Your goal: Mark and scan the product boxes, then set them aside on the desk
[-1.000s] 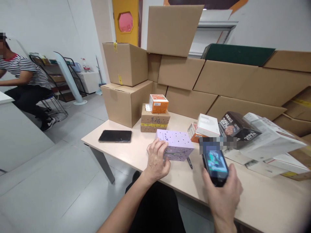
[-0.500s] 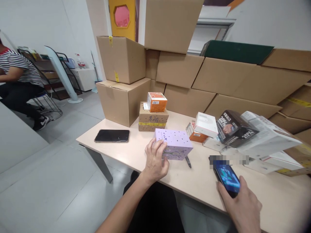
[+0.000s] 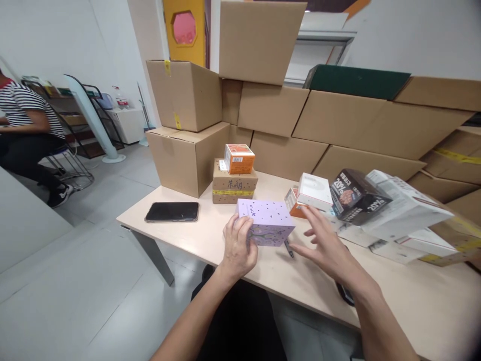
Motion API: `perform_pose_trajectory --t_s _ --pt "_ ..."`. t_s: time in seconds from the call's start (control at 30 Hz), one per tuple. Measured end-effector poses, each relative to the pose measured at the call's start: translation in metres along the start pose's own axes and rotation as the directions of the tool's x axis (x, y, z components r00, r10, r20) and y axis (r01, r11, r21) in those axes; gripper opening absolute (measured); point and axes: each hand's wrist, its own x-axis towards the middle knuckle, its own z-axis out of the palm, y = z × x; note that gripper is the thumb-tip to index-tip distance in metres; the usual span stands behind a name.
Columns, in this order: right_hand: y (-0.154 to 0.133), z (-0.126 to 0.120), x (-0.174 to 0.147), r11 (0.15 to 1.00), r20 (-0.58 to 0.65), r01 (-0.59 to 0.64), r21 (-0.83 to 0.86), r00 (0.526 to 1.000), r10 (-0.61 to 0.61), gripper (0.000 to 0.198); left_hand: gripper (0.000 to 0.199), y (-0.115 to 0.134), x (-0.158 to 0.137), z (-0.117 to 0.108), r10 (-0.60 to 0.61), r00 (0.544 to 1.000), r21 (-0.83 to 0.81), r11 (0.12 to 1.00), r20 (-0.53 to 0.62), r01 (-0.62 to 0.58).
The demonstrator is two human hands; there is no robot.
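A lilac patterned box (image 3: 268, 214) lies on the table, and my left hand (image 3: 238, 245) grips its left end. My right hand (image 3: 323, 240) is apart from the box, just right of it, with fingers spread and nothing in them. Between that hand and the box a black pen (image 3: 288, 249) lies on the tabletop. Under my right forearm a phone (image 3: 344, 294) shows only in part. Behind my right fingertips a white box (image 3: 314, 191) rests on an orange box (image 3: 292, 203).
Another phone (image 3: 172, 211) lies at the table's left. An orange-and-white box (image 3: 239, 159) sits on a small brown carton (image 3: 233, 188). A black box (image 3: 356, 195) and several white boxes stand at right. Large cartons (image 3: 274, 110) wall the back. A seated person (image 3: 32, 120) is far left.
My right hand has let go of the phone, which now lies on the table. It has moved left toward the lilac box, fingers spread. My left hand keeps its hold.
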Motion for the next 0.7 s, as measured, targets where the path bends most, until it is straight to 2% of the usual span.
perform_pose_trajectory --t_s 0.03,0.07,0.13,0.23,0.37,0.43,0.5,0.53,0.6,0.63,0.7 --pt "-0.004 0.002 0.016 0.995 0.13 0.042 0.087 0.99 -0.053 0.089 0.071 0.0 0.0 0.0 -0.001 1.0 -0.005 1.0 -0.007 0.001" --pt "-0.006 0.005 0.031 0.987 0.206 0.07 0.142 0.974 -0.098 0.092 0.07 -0.001 0.0 0.0 -0.003 1.0 -0.011 1.0 -0.014 0.003" --pt "-0.005 0.013 0.053 0.97 0.292 0.112 0.214 0.941 -0.173 0.091 0.067 -0.001 0.001 0.0 -0.004 1.0 -0.026 1.0 -0.028 0.003" --pt "-0.005 0.02 0.064 0.952 0.329 0.14 0.273 0.916 -0.229 0.084 0.066 -0.002 0.001 -0.001 0.0 0.998 -0.067 0.998 -0.06 -0.004" --pt "-0.01 0.012 0.048 0.938 0.261 0.092 0.335 0.947 -0.186 0.072 0.073 -0.004 0.0 -0.003 -0.088 0.984 -0.141 0.988 -0.152 0.067" --pt "-0.009 0.002 0.042 0.916 0.198 0.008 0.402 0.976 -0.095 0.072 0.075 -0.006 -0.001 -0.003 -0.179 0.97 -0.175 0.973 -0.164 0.15" --pt "-0.004 -0.009 0.044 0.851 0.121 -0.135 0.507 0.989 0.084 0.078 0.074 -0.008 -0.003 -0.003 -0.262 0.955 -0.2 0.952 -0.14 0.232" --pt "-0.001 -0.013 0.049 0.803 0.079 -0.206 0.558 0.977 0.196 0.081 0.073 -0.008 -0.003 -0.002 -0.295 0.948 -0.207 0.941 -0.123 0.266" --pt "0.006 -0.017 0.064 0.717 -0.011 -0.31 0.624 0.914 0.405 0.084 0.071 -0.009 -0.004 -0.001 -0.331 0.939 -0.211 0.928 -0.094 0.306" --pt "0.008 -0.015 0.074 0.7 -0.057 -0.34 0.628 0.877 0.478 0.084 0.07 -0.009 -0.004 0.0 -0.339 0.937 -0.212 0.925 -0.082 0.316" --pt "0.011 -0.006 0.097 0.725 -0.155 -0.375 0.577 0.821 0.549 0.083 0.068 -0.009 -0.004 0.001 -0.343 0.937 -0.211 0.923 -0.063 0.323"
